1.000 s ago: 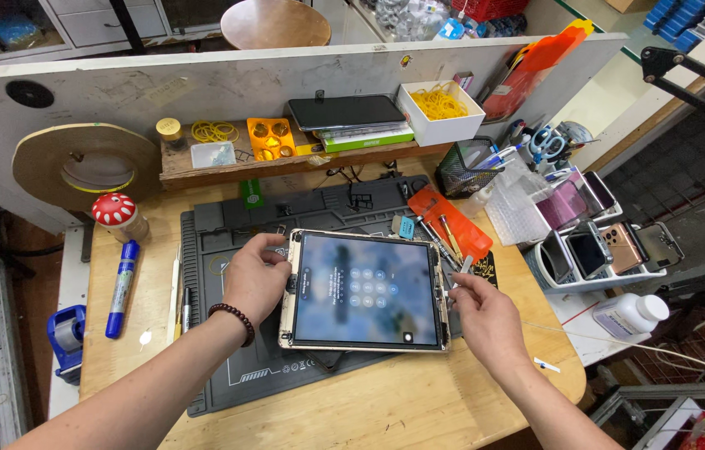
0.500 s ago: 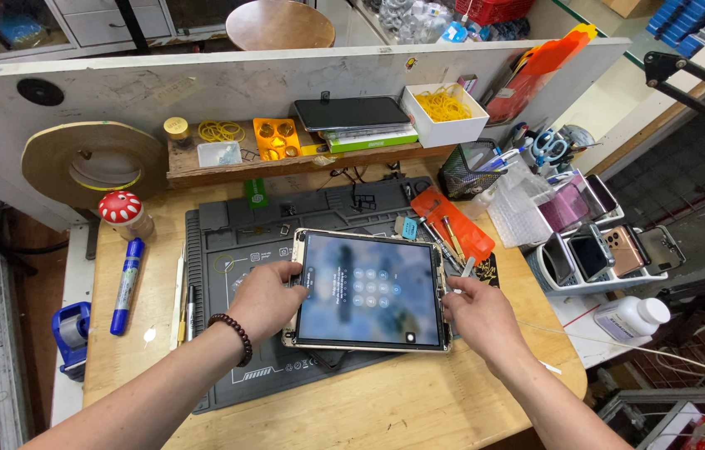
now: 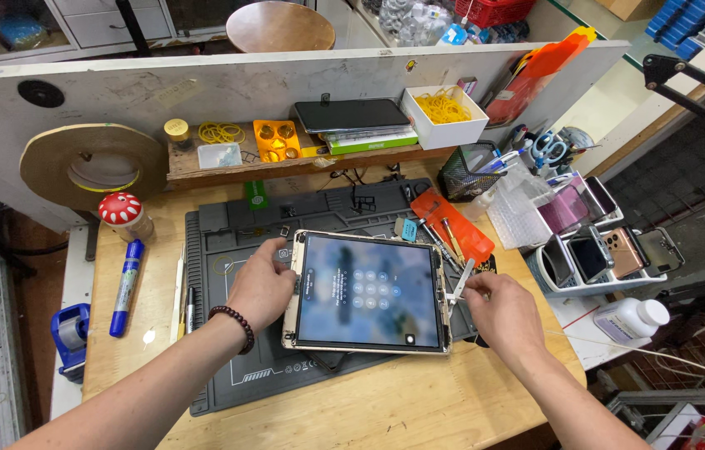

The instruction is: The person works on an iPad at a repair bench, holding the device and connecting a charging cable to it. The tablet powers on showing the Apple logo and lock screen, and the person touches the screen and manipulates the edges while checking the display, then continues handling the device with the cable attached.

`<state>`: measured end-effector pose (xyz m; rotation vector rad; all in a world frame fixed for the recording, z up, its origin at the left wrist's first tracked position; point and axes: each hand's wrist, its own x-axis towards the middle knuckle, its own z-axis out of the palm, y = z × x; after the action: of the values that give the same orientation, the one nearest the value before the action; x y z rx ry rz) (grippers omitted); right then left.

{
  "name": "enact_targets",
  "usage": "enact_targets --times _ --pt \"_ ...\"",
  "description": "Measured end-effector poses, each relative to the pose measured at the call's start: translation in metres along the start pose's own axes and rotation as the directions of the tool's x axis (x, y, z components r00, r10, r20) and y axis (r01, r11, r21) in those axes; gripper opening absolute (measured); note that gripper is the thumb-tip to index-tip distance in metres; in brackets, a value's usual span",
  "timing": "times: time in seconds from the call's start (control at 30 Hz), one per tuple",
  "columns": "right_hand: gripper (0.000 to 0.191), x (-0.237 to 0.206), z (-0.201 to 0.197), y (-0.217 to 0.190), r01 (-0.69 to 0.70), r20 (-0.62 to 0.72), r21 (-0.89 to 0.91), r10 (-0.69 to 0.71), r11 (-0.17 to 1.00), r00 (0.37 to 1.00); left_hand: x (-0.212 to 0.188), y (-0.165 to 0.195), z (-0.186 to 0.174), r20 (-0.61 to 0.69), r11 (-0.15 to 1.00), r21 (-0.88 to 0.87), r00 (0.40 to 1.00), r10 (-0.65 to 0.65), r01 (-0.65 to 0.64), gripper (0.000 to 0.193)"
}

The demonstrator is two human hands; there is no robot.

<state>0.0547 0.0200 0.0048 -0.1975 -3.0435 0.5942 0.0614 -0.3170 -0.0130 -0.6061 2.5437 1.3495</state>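
Note:
A tablet (image 3: 369, 292) with a lit screen showing a number pad lies on a dark grey work mat (image 3: 227, 250) on a wooden bench. My left hand (image 3: 262, 283) grips the tablet's left edge, a bead bracelet on that wrist. My right hand (image 3: 502, 310) is at the tablet's right edge and pinches thin metal tweezers (image 3: 462, 278), whose tip points up by the upper right side of the frame. The screen panel looks slightly lifted from its pale frame.
An orange tool pouch (image 3: 451, 225) lies behind the tablet. A blue marker (image 3: 126, 287), a red mushroom-shaped bottle (image 3: 122, 213) and a tape dispenser (image 3: 69, 332) sit left. Right are a rack of phones (image 3: 598, 254), a white bottle (image 3: 632, 318) and a mesh pen cup (image 3: 469, 171). A shelf (image 3: 202, 167) holds small parts.
My left hand has slid from the tablet's lower left up along its left edge. My right hand stays at the right edge, the tweezers now raised more upright.

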Motion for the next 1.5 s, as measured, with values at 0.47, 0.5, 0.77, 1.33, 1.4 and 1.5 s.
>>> enact_targets --times 0.47,0.5,0.77,1.33,1.4,1.5 --pt "0.029 0.017 0.018 0.021 0.193 0.256 0.056 -0.201 0.98 0.946 0.043 -0.005 0.014 0.167 0.912 -0.362 0.976 -0.14 0.193 0.029" --pt "0.03 0.017 0.018 0.022 0.203 0.253 0.078 -0.216 0.976 0.943 0.044 -0.005 0.014 0.171 0.909 -0.363 0.974 -0.15 0.204 0.029" --pt "0.024 0.018 0.017 0.031 0.324 0.225 0.087 -0.336 0.942 0.915 0.045 -0.007 0.019 0.227 0.856 -0.429 0.952 -0.206 0.287 0.03" --pt "0.02 0.007 0.018 0.029 0.289 0.197 0.095 -0.303 0.953 0.932 0.049 -0.009 0.019 0.275 0.825 -0.45 0.932 -0.236 0.341 0.027" --pt "0.017 0.005 0.009 0.03 0.258 0.227 0.059 -0.265 0.964 0.937 0.049 -0.007 0.018 0.273 0.825 -0.452 0.933 -0.233 0.338 0.026" --pt "0.021 0.008 0.001 0.029 0.107 0.238 0.052 -0.117 0.993 0.964 0.047 -0.006 0.018 0.27 0.826 -0.448 0.933 -0.24 0.342 0.024"
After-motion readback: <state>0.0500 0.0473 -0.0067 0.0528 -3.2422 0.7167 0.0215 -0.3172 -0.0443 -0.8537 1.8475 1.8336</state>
